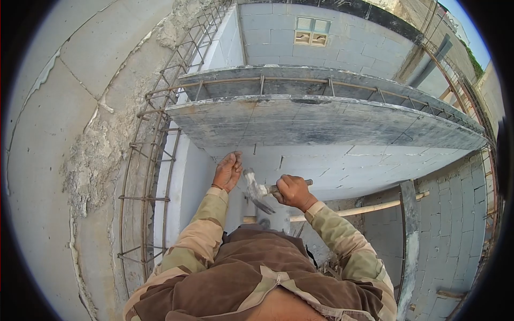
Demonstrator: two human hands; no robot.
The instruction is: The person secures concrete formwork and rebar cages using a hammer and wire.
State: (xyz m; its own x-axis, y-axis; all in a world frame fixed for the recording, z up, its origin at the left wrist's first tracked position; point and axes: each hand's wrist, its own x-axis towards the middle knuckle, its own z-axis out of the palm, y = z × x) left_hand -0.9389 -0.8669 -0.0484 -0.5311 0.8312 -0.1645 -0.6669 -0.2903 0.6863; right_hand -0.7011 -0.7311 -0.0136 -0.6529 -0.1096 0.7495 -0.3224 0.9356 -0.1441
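My right hand (293, 191) is wrapped round the handle of a claw hammer (259, 190). The hammer's head points left, its striking face up and its claw down toward me. Just left of it, my left hand (229, 170) is raised with the fingers pinched together near the lower edge of a grey formwork board (321, 123). Whatever those fingertips hold, if anything, is too small to make out. A nail-like pin (255, 149) juts out under the board's edge, to the right of my left hand.
A rebar cage (144, 198) rises on the left beside a white block column (184, 182). More rebar runs between the board and a second board (300, 72) behind it. A wooden pole (369, 208) and an upright plank (409, 235) stand at lower right. Block walls surround me.
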